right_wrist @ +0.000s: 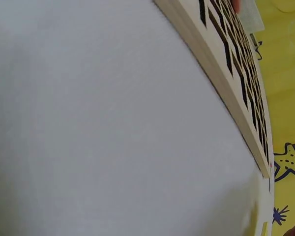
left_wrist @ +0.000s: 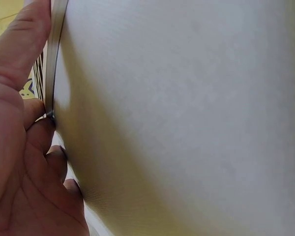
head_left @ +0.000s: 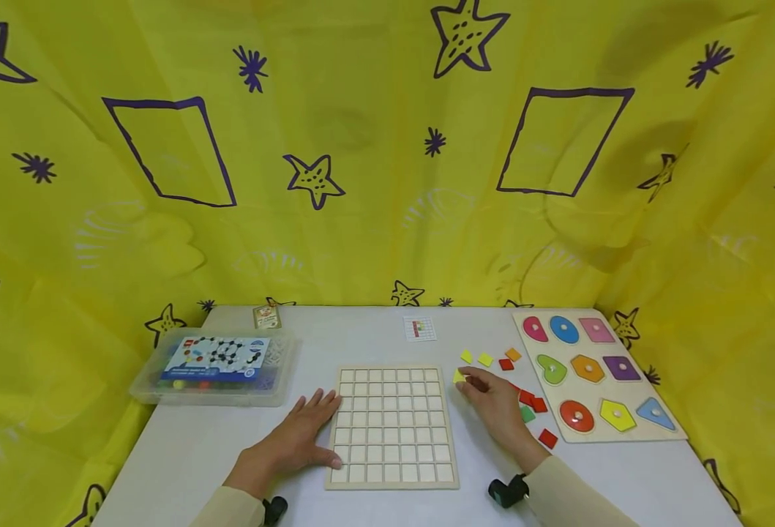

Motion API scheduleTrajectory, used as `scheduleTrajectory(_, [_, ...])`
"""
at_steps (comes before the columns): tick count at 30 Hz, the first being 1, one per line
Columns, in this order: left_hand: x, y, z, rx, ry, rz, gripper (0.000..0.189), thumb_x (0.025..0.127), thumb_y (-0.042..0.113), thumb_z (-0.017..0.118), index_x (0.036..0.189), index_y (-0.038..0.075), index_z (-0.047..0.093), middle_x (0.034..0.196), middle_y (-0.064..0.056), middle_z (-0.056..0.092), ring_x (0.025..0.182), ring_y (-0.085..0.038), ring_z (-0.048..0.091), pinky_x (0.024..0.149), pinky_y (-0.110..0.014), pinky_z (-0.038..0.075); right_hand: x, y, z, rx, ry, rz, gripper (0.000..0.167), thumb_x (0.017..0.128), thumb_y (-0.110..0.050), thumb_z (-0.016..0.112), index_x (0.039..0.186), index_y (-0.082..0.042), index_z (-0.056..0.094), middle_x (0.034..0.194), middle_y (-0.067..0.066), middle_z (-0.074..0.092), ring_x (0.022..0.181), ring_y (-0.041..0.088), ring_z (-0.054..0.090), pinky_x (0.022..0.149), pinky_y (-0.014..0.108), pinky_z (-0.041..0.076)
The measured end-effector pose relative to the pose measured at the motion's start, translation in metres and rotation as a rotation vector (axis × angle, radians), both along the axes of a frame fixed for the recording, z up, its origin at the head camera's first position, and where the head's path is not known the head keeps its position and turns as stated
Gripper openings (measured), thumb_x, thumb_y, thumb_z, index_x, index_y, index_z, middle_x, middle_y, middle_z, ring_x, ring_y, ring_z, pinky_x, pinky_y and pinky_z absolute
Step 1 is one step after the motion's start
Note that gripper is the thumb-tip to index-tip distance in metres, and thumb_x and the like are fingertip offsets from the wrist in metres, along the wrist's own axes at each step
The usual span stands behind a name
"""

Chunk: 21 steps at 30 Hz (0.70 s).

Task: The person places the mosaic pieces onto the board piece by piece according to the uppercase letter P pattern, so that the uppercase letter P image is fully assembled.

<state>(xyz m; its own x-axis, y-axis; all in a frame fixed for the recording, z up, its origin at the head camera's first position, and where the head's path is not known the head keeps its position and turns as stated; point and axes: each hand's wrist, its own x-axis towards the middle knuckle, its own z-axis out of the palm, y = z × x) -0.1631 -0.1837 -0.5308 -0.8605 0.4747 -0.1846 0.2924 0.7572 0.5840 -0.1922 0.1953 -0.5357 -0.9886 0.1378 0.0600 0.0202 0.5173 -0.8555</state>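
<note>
A wooden grid board (head_left: 391, 486) with square cells lies flat in the middle of the table. My left hand (head_left: 298, 437) rests along its left edge, fingers spread, the thumb tip over the frame. In the left wrist view, that hand (left_wrist: 19, 162) touches the board's side (left_wrist: 56, 49). Just right of the board, my right hand (head_left: 500, 410) pinches a yellow square tile (head_left: 458, 376) between thumb and fingertips. Around it lie loose tiles: two yellow ones (head_left: 485, 359), an orange one (head_left: 513, 353), several red ones (head_left: 548, 438) and a green one (head_left: 527, 414), partly hidden by the hand.
On the right lies a shape puzzle board (head_left: 614, 435) with knobbed pieces. A clear plastic box (head_left: 229, 395) with a blue-and-white sheet stands on the left. A printed pattern card (head_left: 420, 329) and a small tag (head_left: 267, 317) lie at the back, before a yellow curtain (head_left: 361, 241).
</note>
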Motion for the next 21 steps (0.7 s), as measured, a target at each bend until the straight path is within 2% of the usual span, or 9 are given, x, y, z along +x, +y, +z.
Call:
scheduleTrajectory(4, [0.000,0.000,0.000,-0.002,-0.003,0.002,0.114,0.074,0.045,0.092,0.163,0.001,0.036,0.172,-0.019,0.030,0.162,-0.044,0.018,0.132,-0.064,0.010,-0.005,-0.006,0.003,-0.030,-0.011,-0.001,0.029,0.097,-0.016,0.077,0.127,-0.014,0.077,0.109,0.009,0.073,0.098,0.024,0.061,0.072,0.015,0.056])
scheduleTrajectory(10, [0.001,0.000,0.000,0.005,-0.010,0.009,0.115,0.073,0.045,0.092,0.163,0.002,0.035,0.172,-0.018,0.030,0.162,-0.044,0.017,0.132,-0.063,0.009,-0.009,-0.014,0.006,-0.068,0.016,0.028,0.028,0.096,-0.009,0.077,0.123,-0.012,0.079,0.107,0.009,0.075,0.096,0.022,0.062,0.072,0.015,0.056])
scheduleTrajectory(21, [0.000,0.002,0.001,-0.007,-0.008,0.015,0.114,0.074,0.048,0.091,0.163,0.002,0.036,0.173,-0.016,0.030,0.162,-0.042,0.017,0.132,-0.063,0.009,-0.015,-0.026,0.012,-0.063,0.027,0.051,0.029,0.097,-0.010,0.076,0.125,-0.010,0.078,0.110,0.009,0.076,0.098,0.021,0.063,0.076,0.013,0.054])
